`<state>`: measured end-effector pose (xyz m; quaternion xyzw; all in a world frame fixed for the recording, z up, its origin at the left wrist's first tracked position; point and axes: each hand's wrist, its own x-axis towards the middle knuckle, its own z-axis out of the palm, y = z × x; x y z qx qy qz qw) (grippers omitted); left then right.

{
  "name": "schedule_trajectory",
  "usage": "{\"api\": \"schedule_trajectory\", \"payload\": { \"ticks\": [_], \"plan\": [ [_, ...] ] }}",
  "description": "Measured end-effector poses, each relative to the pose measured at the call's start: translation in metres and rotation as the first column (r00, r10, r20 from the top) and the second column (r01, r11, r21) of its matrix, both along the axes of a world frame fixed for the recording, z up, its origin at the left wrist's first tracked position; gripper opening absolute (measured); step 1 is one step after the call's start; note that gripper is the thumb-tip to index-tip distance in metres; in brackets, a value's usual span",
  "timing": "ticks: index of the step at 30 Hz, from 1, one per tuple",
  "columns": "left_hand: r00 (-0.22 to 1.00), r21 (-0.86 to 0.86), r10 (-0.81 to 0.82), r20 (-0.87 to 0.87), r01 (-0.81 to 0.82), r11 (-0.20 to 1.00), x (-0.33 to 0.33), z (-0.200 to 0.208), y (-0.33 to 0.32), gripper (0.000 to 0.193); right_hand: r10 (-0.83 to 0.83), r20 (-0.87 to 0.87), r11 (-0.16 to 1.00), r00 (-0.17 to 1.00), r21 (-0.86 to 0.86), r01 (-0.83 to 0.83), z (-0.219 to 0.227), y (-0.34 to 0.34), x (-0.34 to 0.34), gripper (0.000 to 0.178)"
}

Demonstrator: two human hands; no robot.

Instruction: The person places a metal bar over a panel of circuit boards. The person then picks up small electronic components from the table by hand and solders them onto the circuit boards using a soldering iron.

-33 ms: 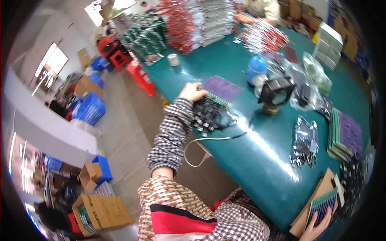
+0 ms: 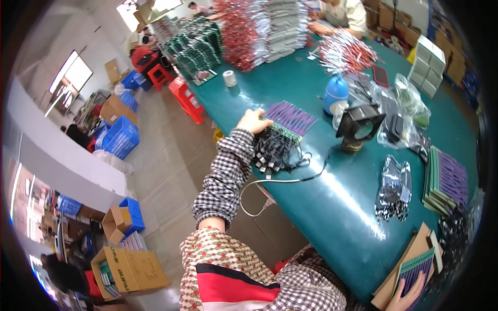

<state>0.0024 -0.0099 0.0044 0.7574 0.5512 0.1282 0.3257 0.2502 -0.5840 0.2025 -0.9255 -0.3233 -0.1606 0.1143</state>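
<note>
Viewpoint shifted slightly, placing at work kept

Since the earlier moment, far things have been carried a little lower and to the right by the shift of view, and blurring has lessened.

The room is floored with grey tiles (image 2: 171,181) and bounded at the left by a white pillar (image 2: 72,160). A long green table (image 2: 316,212), streaked with reflected light, is stretched from the far side to the lower right. At its far end grey bundles (image 2: 285,28) are stacked high, and another person (image 2: 348,15) can be seen beyond. On the floor, blue crates (image 2: 120,137) and an opened cardboard box (image 2: 137,272) are set. A stack of panels (image 2: 446,179) is placed at the table's right; a black fan (image 2: 359,124) is stood near the middle.

The cabled panel (image 2: 291,118), purple and green, is laid flat, its black cables (image 2: 275,150) bunched on the near side. Its left corner is met by the left hand (image 2: 253,122), the fingers bent narrowly; whether it is pinched cannot be told. The second panel (image 2: 415,265) is rested on a brown board (image 2: 418,243) at lower right and overlaid by the right hand (image 2: 409,294), fingers parted; whether it is gripped cannot be told.
</note>
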Motion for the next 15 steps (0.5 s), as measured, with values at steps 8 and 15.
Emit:
{"api": "schedule_trajectory", "payload": {
  "ticks": [8,15],
  "plan": [
    [0.888,0.834,-0.105,0.448,-0.373,0.406,-0.051,0.139,-0.067,0.013,0.349,-0.209,0.901,0.913,-0.193,-0.389,-0.067,0.034,-0.047,0.051],
    [0.582,0.128,-0.485,0.653,0.546,0.828,0.063,0.088,-0.281,0.027,0.507,-0.369,0.815,0.779,-0.088,-0.573,-0.052,0.020,-0.032,0.053]
  ]
}}
